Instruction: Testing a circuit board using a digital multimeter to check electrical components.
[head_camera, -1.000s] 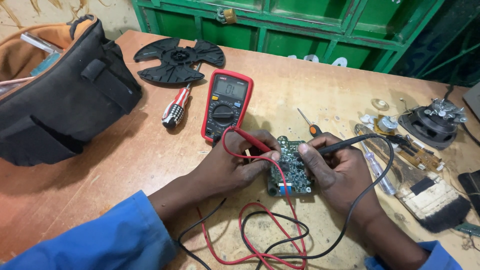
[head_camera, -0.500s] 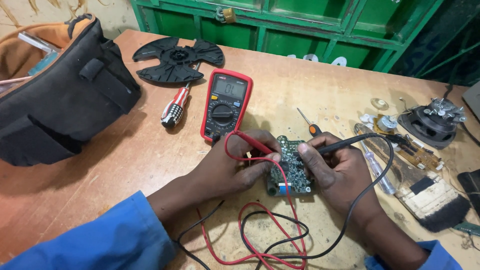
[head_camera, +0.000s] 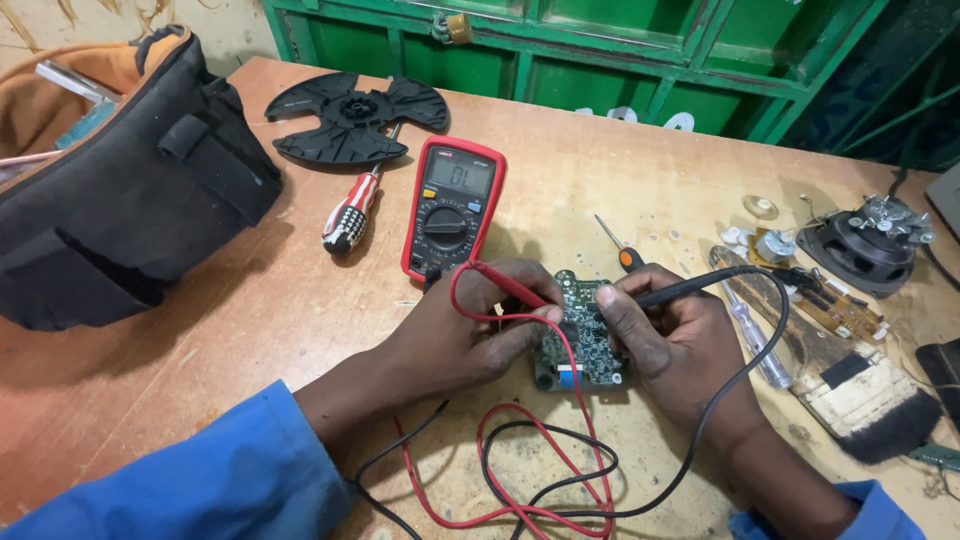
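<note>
A small green circuit board (head_camera: 585, 335) lies on the wooden workbench (head_camera: 620, 180) between my hands. My left hand (head_camera: 470, 330) grips the red test probe (head_camera: 510, 287), its tip on the board's left side. My right hand (head_camera: 675, 345) holds the black test probe (head_camera: 690, 288), its tip pressed to the board's middle. Red and black leads (head_camera: 530, 470) loop toward me. They run to a red-cased multimeter (head_camera: 453, 205) just beyond my left hand, its display lit.
A black and orange tool bag (head_camera: 120, 190) fills the left. A black fan blade (head_camera: 350, 115) and a red-striped screwdriver (head_camera: 350, 215) lie beyond the meter. To the right lie a small orange-handled screwdriver (head_camera: 618, 245), a clear-handled screwdriver (head_camera: 750, 335), a brush (head_camera: 840, 380), a motor (head_camera: 870, 235) and small parts. Green cabinets stand behind.
Both hands stay on the board with the probes; only a very slight shift of view.
</note>
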